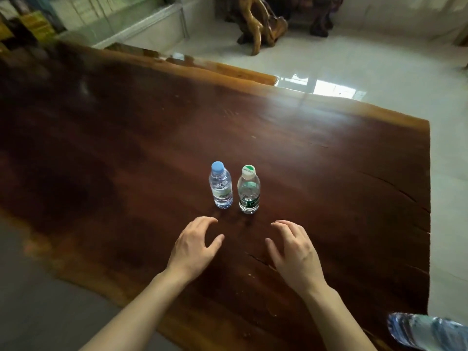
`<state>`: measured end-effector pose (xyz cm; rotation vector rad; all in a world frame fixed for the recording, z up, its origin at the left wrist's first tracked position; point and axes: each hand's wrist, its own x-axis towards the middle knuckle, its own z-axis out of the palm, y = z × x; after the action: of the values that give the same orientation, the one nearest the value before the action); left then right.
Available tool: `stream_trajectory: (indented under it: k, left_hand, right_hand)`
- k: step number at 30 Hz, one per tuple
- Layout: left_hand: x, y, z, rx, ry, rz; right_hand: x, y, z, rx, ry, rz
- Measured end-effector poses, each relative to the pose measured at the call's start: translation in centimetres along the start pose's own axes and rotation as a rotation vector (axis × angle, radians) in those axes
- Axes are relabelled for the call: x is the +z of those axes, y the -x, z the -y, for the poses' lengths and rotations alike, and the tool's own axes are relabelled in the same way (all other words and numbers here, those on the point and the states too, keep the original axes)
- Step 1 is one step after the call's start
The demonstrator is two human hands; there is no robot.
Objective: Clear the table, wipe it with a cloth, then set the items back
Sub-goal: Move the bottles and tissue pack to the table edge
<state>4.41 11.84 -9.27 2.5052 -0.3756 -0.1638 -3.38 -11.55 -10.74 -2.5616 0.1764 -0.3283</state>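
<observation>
Desk: a broad slab of dark, glossy wood with a pale raw edge on the far side; long cracks run in from its right edge; most of its top is bare, so whatever is to be cleared is few in number
Blue-capped bottle: upright near the middle of the desk, clear, with a pale label; it stands just beside its neighbour, apart by a narrow gap
Green-capped bottle: upright to the right of the first, white cap with a green mark on top, green label low on the body; the pair sits side by side, which suits taking one in each hand
Left hand: hovers over the desk, near the blue-capped bottle but not touching it; its fingers are spread and curved, holding nothing, shaped as if to close round a bottle
Right hand: mirrors the other, lined up below and to the right of the green-capped bottle; also spread wide and empty
Plastic object at lower right: clear, crinkled, bluish, cut by the frame's corner; too blurred to name surely
Cloth: none in view
Stage, as a judgement: either the first clearing reach or the bottles just set back; I cannot tell which
Risk: light, tall bottles standing close together may tip if a knuckle clips one
</observation>
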Motion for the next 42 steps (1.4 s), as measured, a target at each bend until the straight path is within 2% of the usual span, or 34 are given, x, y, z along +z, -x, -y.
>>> stream_trajectory:
  k: [8, 17, 24, 33, 36, 42]
  left_hand:
    - [0.3, -4.6, 3.0, -0.072, 0.097, -0.028]
    - [1.9, -12.0, 4.0, -0.090, 0.297, -0.007]
    - [2.9, -14.8, 4.0, -0.024, 0.368, 0.040]
    - [3.2, -17.1, 4.0, 0.000, 0.303, 0.053]
    - [3.1, -17.7, 2.2, 0.041, 0.293, 0.084]
    - [4.5, -18.0, -4.1, 0.164, 0.293, 0.185]
  right_hand:
    - [2.7, -5.4, 1.2, 0.107, -0.048, 0.012]
    - [7.9, -9.8, 1.4, 0.281, -0.344, 0.050]
    - [10.0, -11.6, 1.3, 0.414, -0.453, -0.080]
    - [9.7, -11.7, 1.4, 0.501, -0.456, -0.156]
    - [8.1, -10.7, 0.8, 0.540, -0.459, -0.210]
    - [3.2, -7.0, -1.3, 0.646, -0.455, -0.432]
